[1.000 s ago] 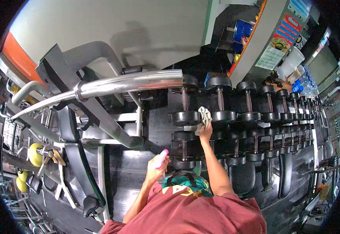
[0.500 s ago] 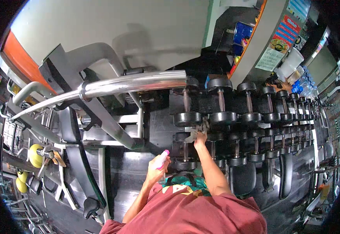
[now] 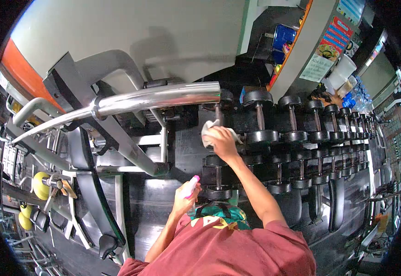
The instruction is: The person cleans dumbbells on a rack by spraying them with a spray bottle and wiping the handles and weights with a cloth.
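My left hand [image 3: 183,200] is closed round a spray bottle [image 3: 191,188] with a pink and white top, held low in front of my body. Up on the top row, my right hand [image 3: 223,141] presses a pale cloth [image 3: 211,126] over the near head of the leftmost dumbbell [image 3: 218,111]. The cloth and fingers hide most of that head. Just right of the cloth stands another black dumbbell [image 3: 260,117]. Below my right hand, a lower-row dumbbell [image 3: 218,177] lies on the rack.
A thick chrome bar [image 3: 159,99] of a grey weight machine reaches in from the left, ending by the leftmost dumbbell. A padded bench [image 3: 97,202] stands left. More dumbbells [image 3: 319,122] run off right. Water bottles [image 3: 360,95] stand beyond them.
My right hand has moved up and left with the cloth, from between the two dumbbell rows onto the leftmost upper dumbbell's near head. The left hand with the spray bottle has hardly moved.
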Motion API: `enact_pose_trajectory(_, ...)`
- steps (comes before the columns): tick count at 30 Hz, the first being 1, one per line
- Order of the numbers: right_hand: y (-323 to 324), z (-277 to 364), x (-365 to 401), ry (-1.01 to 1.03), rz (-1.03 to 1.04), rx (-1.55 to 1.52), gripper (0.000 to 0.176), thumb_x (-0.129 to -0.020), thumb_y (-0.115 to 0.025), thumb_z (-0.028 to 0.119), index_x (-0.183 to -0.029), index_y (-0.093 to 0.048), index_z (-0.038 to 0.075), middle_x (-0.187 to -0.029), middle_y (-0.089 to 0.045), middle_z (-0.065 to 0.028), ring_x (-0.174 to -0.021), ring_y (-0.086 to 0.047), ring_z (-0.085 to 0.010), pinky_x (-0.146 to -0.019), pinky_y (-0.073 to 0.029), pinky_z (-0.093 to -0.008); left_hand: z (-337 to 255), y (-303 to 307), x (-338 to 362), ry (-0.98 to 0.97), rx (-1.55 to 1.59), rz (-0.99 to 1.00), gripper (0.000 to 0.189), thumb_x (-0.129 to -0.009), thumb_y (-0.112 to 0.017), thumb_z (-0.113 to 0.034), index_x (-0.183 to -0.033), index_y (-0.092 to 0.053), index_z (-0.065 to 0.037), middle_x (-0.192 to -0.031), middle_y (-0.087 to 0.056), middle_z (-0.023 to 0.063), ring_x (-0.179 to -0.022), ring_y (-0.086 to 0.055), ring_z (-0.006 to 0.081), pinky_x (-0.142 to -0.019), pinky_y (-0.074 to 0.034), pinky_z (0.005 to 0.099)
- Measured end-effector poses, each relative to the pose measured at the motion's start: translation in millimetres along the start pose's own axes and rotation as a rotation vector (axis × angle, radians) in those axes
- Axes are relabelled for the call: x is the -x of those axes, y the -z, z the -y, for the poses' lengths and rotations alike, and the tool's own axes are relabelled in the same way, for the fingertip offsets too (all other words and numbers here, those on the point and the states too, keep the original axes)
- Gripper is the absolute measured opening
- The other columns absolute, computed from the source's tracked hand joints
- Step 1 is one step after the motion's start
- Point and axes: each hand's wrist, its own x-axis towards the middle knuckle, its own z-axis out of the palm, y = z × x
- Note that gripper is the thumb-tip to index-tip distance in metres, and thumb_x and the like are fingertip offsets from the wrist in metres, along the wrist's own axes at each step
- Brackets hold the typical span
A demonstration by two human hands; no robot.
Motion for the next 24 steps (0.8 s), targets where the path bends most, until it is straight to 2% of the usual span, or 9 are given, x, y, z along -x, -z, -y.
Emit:
enact_pose_trajectory(3, -33, 6, -12, 0.166, 0.096, 0.101, 0.019, -0.077, -0.056, 0.015, -0.089, -0.069, 0.019, -0.107, -0.059, -0.0048, -0.106, -0.051, -0.0236, -0.095, -0.036, -0.0398, 3, 2, 0, -0.014, -0.001, -0.009, 0.016, -0.083, -0.057, -0.002, -0.099, -0.06, -0.001, -0.082, -0.063, 0.0058, -0.057, -0.055, 0.0081, -0.048, -0.046, 0.0227)
enact_pose_trajectory(7, -93, 11, -8, 0.253, 0.337, 0.334, 0.02, -0.08, -0.052, 0.02, -0.088, -0.07, 0.018, -0.108, -0.059, -0.0053, -0.105, -0.052, -0.0225, -0.094, -0.035, -0.0388, 0, 4, 2, -0.016, 0.011, -0.085, 0.017, -0.083, -0.057, -0.001, -0.1, -0.06, -0.002, -0.081, -0.063, 0.0057, -0.056, -0.055, 0.0079, -0.048, -0.046, 0.0225)
enact_pose_trajectory(9, -112, 20, 0, 0.295, 0.786, 0.638, 0.024, -0.084, -0.048, 0.022, -0.089, -0.07, 0.015, -0.11, -0.059, -0.0057, -0.108, -0.051, -0.0216, -0.094, -0.033, -0.0387, 0, 6, 3, -0.024, 0.028, -0.105, 0.017, -0.083, -0.057, -0.001, -0.1, -0.059, -0.002, -0.081, -0.063, 0.0059, -0.056, -0.055, 0.0079, -0.048, -0.046, 0.0225)
enact_pose_trajectory(12, -150, 16, 25, 0.189, 0.774, 0.605, 0.027, -0.087, -0.045, 0.022, -0.085, -0.071, 0.011, -0.108, -0.06, -0.0054, -0.107, -0.051, -0.0219, -0.096, -0.031, -0.0392, -2, 9, 4, -0.048, 0.028, -0.117, 0.018, -0.083, -0.057, -0.001, -0.101, -0.059, -0.001, -0.081, -0.063, 0.0063, -0.055, -0.055, 0.0079, -0.048, -0.046, 0.0227)
enact_pose_trajectory(14, -143, 14, 30, 0.301, 0.841, 0.752, 0.029, -0.088, -0.045, 0.023, -0.084, -0.071, 0.011, -0.099, -0.06, -0.0057, -0.107, -0.049, -0.0233, -0.1, -0.028, -0.041, -3, 11, 5, -0.064, 0.016, -0.122, 0.019, -0.083, -0.056, -0.001, -0.102, -0.059, -0.001, -0.081, -0.063, 0.0065, -0.055, -0.055, 0.008, -0.048, -0.046, 0.0229)
enact_pose_trajectory(17, -101, 30, 21, 0.212, 0.682, 0.581, 0.021, -0.078, -0.052, 0.019, -0.09, -0.069, 0.014, -0.096, -0.061, -0.0055, -0.102, -0.052, -0.0228, -0.1, -0.031, -0.0382, -1, 15, 6, -0.041, 0.0, -0.133, 0.02, -0.084, -0.056, -0.001, -0.103, -0.059, -0.001, -0.081, -0.063, 0.0068, -0.054, -0.054, 0.008, -0.048, -0.046, 0.0229)
enact_pose_trajectory(19, -76, 19, 18, 0.326, 0.336, 0.478, 0.011, -0.072, -0.055, 0.015, -0.079, -0.064, 0.014, -0.091, -0.058, -0.0047, -0.1, -0.052, -0.023, -0.1, -0.033, -0.0406, -1, 17, 7, -0.045, 0.013, -0.136, 0.019, -0.084, -0.057, -0.002, -0.103, -0.06, -0.002, -0.081, -0.063, 0.0064, -0.054, -0.054, 0.0078, -0.048, -0.045, 0.0227)
enact_pose_trajectory(21, -27, 12, 3, 0.25, 0.228, 0.147, 0.017, -0.069, -0.057, 0.011, -0.084, -0.064, 0.015, -0.092, -0.058, -0.0043, -0.1, -0.053, -0.0241, -0.099, -0.035, -0.0383, 2, 18, 7, -0.077, -0.017, -0.14, 0.019, -0.084, -0.057, -0.003, -0.103, -0.06, -0.002, -0.081, -0.063, 0.0062, -0.054, -0.054, 0.0076, -0.048, -0.045, 0.0225)
enact_pose_trajectory(24, -1, -9, 7, 0.16, 0.179, 0.073, 0.031, -0.07, -0.057, 0.004, -0.096, -0.062, 0.019, -0.107, -0.057, -0.004, -0.112, -0.05, -0.0253, -0.098, -0.038, -0.038, 5, 17, 2, -0.072, -0.01, -0.118, 0.018, -0.085, -0.058, -0.004, -0.103, -0.06, -0.002, -0.081, -0.063, 0.0055, -0.054, -0.054, 0.0074, -0.047, -0.045, 0.0223)
